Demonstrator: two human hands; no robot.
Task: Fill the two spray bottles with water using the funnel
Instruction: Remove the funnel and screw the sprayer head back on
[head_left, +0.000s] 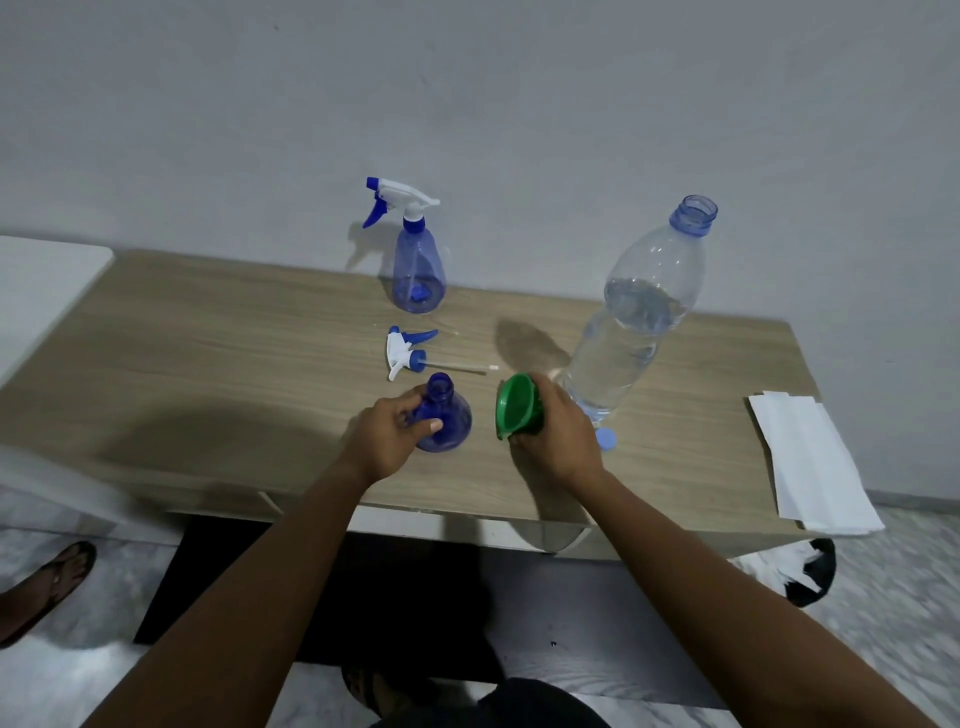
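An open blue spray bottle (448, 422) stands near the front of the wooden table (208, 353); my left hand (392, 434) grips its neck and shoulder. Its white and blue spray head (408, 352) lies on the table just behind it, tube pointing right. My right hand (558, 436) holds the green funnel (516, 406) tilted, its mouth facing left, just right of the open bottle. A second blue spray bottle (418, 270) stands at the back with its trigger head screwed on. A large clear water bottle (636, 322), uncapped and partly full, stands right of my right hand.
A blue bottle cap (606, 439) lies on the table by my right wrist. Folded white paper (810, 467) overhangs the table's right front corner. A white surface (41, 291) adjoins the table at left. Someone's sandalled foot (47, 582) is on the floor at left.
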